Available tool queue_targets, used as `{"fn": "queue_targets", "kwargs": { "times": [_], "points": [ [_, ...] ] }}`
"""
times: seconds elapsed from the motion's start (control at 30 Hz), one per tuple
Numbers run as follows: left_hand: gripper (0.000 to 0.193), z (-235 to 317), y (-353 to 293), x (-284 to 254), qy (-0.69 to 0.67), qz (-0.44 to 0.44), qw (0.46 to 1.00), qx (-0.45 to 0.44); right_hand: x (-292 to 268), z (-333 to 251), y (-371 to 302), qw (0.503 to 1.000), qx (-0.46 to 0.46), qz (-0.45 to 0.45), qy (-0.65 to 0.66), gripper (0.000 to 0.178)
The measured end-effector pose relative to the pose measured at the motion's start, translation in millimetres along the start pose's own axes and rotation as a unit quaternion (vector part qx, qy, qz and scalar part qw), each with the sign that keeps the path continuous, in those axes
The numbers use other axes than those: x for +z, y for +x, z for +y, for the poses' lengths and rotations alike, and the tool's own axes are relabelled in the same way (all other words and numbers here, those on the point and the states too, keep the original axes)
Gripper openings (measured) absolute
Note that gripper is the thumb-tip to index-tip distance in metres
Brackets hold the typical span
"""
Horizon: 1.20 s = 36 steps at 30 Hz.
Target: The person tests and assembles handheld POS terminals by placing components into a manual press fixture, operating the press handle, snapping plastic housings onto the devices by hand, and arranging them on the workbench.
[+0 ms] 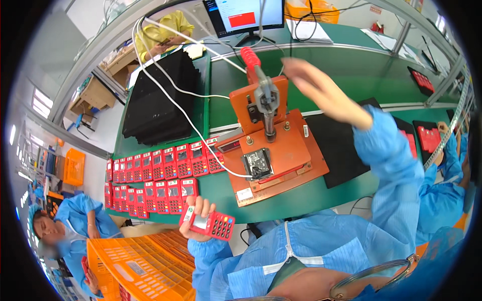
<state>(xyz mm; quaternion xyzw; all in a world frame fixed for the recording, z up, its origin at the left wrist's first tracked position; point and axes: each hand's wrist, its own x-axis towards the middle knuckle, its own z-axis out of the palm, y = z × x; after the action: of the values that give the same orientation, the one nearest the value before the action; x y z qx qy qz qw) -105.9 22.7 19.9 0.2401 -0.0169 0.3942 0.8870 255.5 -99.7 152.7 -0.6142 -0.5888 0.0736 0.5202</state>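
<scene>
Gripping: left fingers around a red gadget with buttons

It is by the front edge of the green desk. Right fingers are open and blurry, near the red handle of the orange machine.

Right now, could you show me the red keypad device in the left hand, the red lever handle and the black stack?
Red keypad device (202, 222): head view, on its screen.
Red lever handle (250, 58): head view, mid-grip.
Black stack (151, 104): head view, on its top surface.
</scene>
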Motion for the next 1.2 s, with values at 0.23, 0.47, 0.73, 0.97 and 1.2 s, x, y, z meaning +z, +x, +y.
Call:
{"fn": "queue_targets", "kwargs": {
  "times": [0.23, 0.47, 0.73, 0.97, 1.2],
  "points": [
    [0.046, -15, 20, 49, 0.062, -0.09, 0.992, -0.07, 49, -81, 36, 0.974, -0.204, -0.01, 0.094, 0.018],
    [0.048, -18, 47, 113, 0.213, -0.185, 0.956, 0.085, 72, -76, -68, 0.968, -0.246, -0.037, 0.018, 0.056],
    [0.065, -58, 121, 241, 0.649, -0.53, 0.494, 0.231, 84, -65, -80, 0.974, -0.181, 0.005, 0.133, 0.063],
    [0.064, -76, 146, 217, 0.674, -0.568, 0.472, -0.019, 65, -15, -195, 0.927, 0.055, -0.116, 0.351, 0.045],
    [0.033, -60, 191, 211, 0.629, -0.317, 0.553, 0.446, 66, -4, -269, 0.783, 0.218, 0.207, 0.545, 0.063]
  ]
}}
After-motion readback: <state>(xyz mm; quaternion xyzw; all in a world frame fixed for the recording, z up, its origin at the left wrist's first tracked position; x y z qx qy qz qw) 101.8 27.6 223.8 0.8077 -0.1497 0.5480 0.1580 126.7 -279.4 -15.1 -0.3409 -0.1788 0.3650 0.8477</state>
